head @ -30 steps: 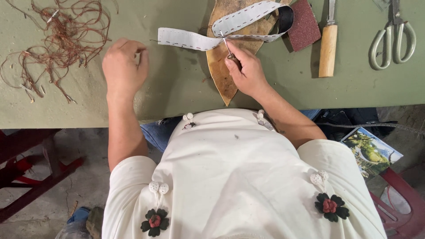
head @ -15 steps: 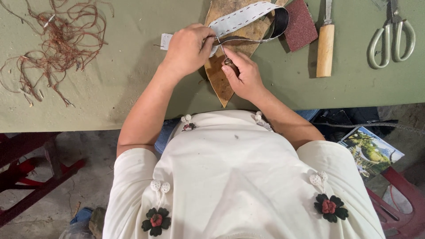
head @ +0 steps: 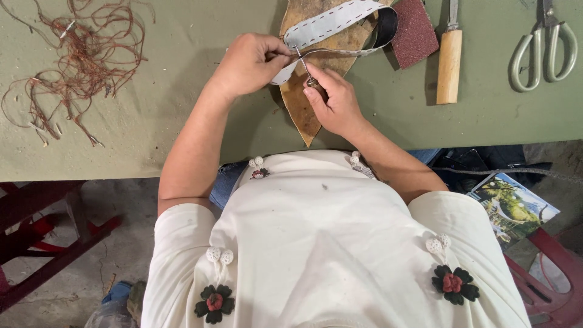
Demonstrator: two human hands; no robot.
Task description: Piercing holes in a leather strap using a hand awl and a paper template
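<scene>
At the desk's [head: 182, 140] far middle | left hand [head: 249, 64] is pinching the grey strap [head: 331, 21] | right hand [head: 333, 100] is gripping an awl [head: 306, 71] | bare surface is lying leftward toward the thread tangle [head: 79, 61].

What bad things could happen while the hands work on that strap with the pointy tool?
1. The awl in the right hand points toward the left hand, whose fingers pinch the strap right at the tip. A slip could prick them.
2. The strap arches loosely above the leather piece, so a hard push might tug it askew.
3. The knife and scissors lie close by; a reaching arm could bump them.
</scene>
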